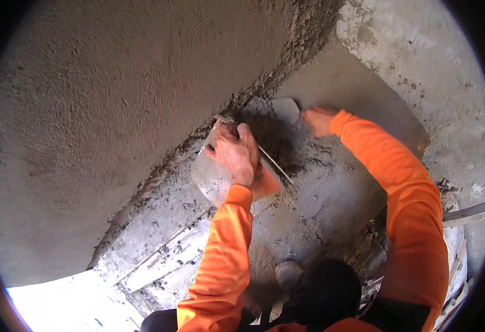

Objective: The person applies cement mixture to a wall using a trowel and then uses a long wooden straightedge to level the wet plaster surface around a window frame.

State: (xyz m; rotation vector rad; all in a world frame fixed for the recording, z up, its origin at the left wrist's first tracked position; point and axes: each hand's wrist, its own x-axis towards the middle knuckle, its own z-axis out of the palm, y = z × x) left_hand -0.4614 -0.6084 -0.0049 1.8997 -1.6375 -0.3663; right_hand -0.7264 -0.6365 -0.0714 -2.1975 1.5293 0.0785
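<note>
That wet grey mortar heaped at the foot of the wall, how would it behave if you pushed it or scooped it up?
The mortar looks damp and grainy, so it would probably smear and slump rather than slide as one lump. It clings to the rough wall, so likely sticky. The left hand grips a flat board; a scoop would probably feel heavy for its size.

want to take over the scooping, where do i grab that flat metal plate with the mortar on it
Take the metal plate at its upper edge, where the left hand grips it now, coming from the near side. It stands tilted against the plastered wall, with the wet mortar on its far side.
</note>
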